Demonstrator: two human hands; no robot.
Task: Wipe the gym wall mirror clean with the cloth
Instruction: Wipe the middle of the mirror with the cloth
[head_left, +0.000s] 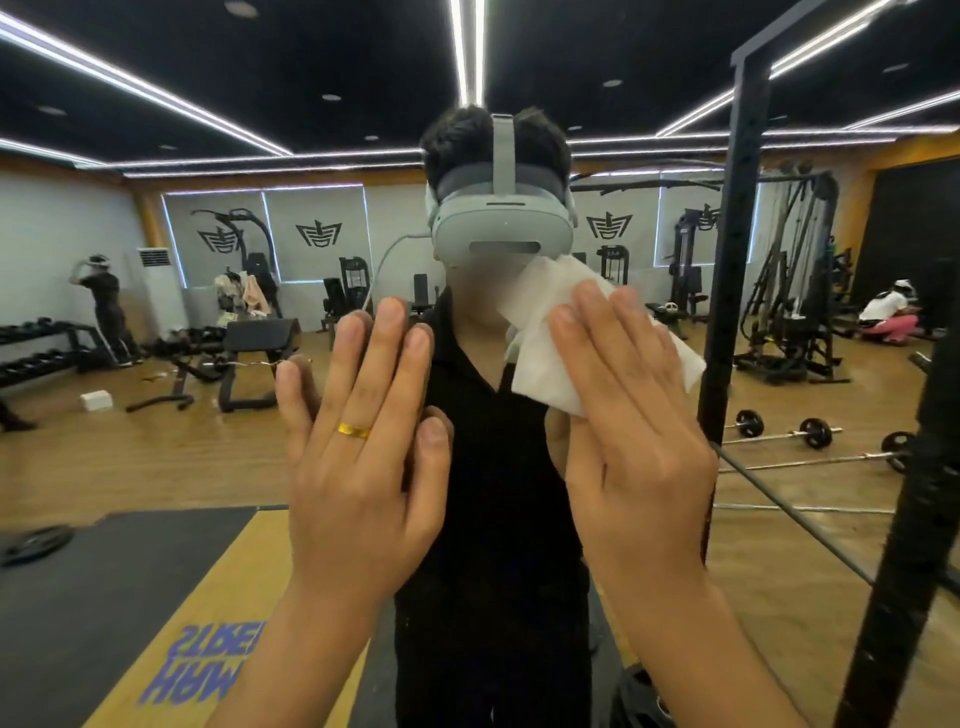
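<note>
Left hand (358, 467): flat, fingers straight and close together, nothing held; fingertips meet their own reflection, so it touches the mirror (156, 457). 1 gold ring (354, 430) on a finger. Right hand (634, 447): also flat, fingers straight and slightly fanned, pressing the white cloth (550, 332) against the glass; no curl round it, no pinch. The cloth sits under your right fingers at mid-frame, just right of centre, and spills out at 11 o'clock and 2 o'clock of that hand, its edges crumpled and loose. Your 2 hands are near each other but apart, with your reflected headset (501, 228) at 12 o'clock between them. Room: at 9 o'clock of your left hand the glass runs on wide to the frame edge, showing reflected wooden floor and benches. At 3 o'clock of your right hand a black perforated post (727, 260) stands near, and a 2nd, thicker post (914, 519) beyond it; you cannot tell which is real and which reflected. Barbell (779, 431) lies low between them.
</note>
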